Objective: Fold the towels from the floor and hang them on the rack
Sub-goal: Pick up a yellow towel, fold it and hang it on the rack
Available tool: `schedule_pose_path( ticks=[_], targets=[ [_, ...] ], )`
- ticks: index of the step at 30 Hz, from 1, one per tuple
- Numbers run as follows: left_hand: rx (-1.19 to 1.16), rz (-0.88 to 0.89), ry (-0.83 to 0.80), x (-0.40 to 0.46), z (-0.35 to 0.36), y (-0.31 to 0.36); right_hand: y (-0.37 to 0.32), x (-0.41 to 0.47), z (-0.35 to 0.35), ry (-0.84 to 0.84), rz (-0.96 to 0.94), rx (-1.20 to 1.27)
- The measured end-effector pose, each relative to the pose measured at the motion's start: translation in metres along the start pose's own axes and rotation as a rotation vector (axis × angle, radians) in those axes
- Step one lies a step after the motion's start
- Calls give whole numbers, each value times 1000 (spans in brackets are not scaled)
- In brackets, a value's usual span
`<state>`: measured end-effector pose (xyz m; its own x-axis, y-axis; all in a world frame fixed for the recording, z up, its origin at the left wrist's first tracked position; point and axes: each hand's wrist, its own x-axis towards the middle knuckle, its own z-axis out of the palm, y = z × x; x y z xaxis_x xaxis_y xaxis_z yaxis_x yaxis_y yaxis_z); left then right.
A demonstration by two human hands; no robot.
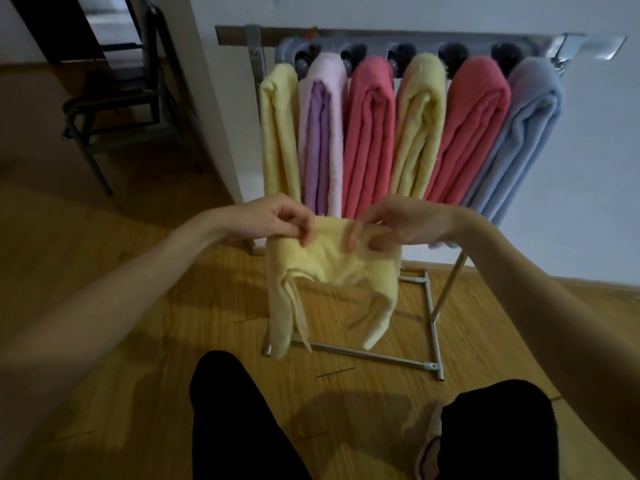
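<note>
While the wood floor point(145, 306) fills the lower frame and a pale wall point(588, 168) rises behind, the rack point(431, 366) stands against that wall, its metal base tubes resting on the boards. Six folded towels hang side by side from its top rail: a yellow towel point(278, 133) at the far left, then a lilac towel point(322, 133), a pink towel point(369, 133), a second yellow towel point(419, 133), a second pink towel point(474, 133) and a blue towel point(519, 147) at the far right. Each touches its neighbour, and the outer ones fan outward.

At the upper left a dark chair point(114, 98) stands well apart from the rack, beyond the wall's corner. The person's legs in black trousers point(242, 427) show at the bottom edge, with a light shoe point(429, 441) by the right leg.

In front of the rack, held in the air above the floor, is a pale yellow cloth point(332, 268), partly folded, its lower ends hanging loose and uneven. The left hand point(273, 220) pinches its upper left edge, fingers curled down over the fabric. The right hand point(398, 220) pinches the upper right edge, thumb and fingers closed on the cloth. Both hands are near each other, just below the hanging towels.
</note>
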<state>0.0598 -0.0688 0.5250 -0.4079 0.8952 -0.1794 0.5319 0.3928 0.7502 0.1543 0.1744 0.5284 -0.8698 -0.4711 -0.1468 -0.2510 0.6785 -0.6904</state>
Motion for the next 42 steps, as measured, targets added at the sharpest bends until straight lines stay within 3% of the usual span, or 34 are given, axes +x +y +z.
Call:
schedule_pose_path(
  ticks=[4, 6, 8, 13, 19, 30, 35, 42],
  targets=[
    [181, -85, -105, -6, -17, -17, -14, 33, -5, 112, 49, -286],
    [271, -122, -73, -9, -25, -23, -23, 47, -4, 233, 64, -406],
    [350, -146, 75, -11, -31, -23, -29, 57, -2, 363, 54, -503],
    [682, -2, 702, -12, -49, -11, -36, 84, -12, 719, -90, -556],
    [891, 42, 1027, -5, -101, -3, -70, 108, -46, 1043, -220, -474],
    [984, -8, 1053, 36, -181, -11, -74, 186, -76, 1379, -87, -486],
    [975, 22, 1073, 61, -193, -21, -69, 207, -68, 1531, -189, -509],
    [1110, 132, 972, 75, -209, -38, -36, 228, -73, 1414, -241, -745]
  ],
)
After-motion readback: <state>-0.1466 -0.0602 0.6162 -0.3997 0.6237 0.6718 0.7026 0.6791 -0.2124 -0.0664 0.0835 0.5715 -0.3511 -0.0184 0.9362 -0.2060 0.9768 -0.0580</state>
